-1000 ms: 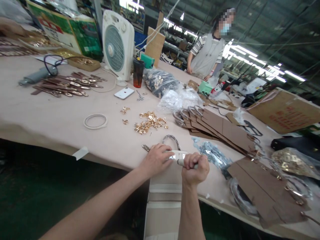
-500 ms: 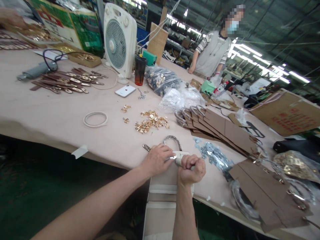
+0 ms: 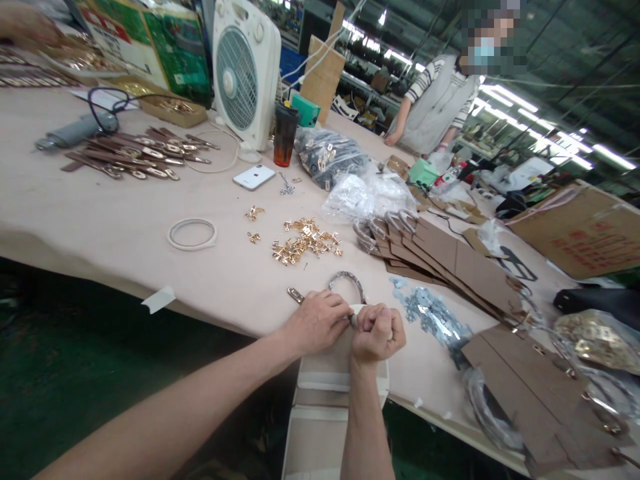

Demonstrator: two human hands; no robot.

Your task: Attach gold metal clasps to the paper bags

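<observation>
A cream bag piece (image 3: 325,370) hangs over the table's front edge, with a clear-wrapped curved handle (image 3: 349,277) at its far end. My left hand (image 3: 320,321) rests on the bag, its fingers bent and pressed together at the fingertips; what they hold is hidden. Beside it my right hand (image 3: 379,331) is closed in a fist, knuckles up, close to the left fingertips. A small pale, dark-tipped bit pokes out between the hands, too small to name. Left of my hands lies a metal clasp strap (image 3: 295,295). Beyond is a pile of small gold fittings (image 3: 305,241).
Grey metal plates (image 3: 433,317) lie to the right, near stacked brown bag panels (image 3: 450,260). A tape roll (image 3: 192,235), phone (image 3: 254,177), tumbler (image 3: 285,137) and fan (image 3: 245,80) stand leftward. Brown straps (image 3: 135,157) lie further left. A masked person (image 3: 435,100) stands across the table.
My right fist has turned slightly and shifted a little left, closer to my left fingertips. The pale piece between the hands shows less. The view has shifted slightly.
</observation>
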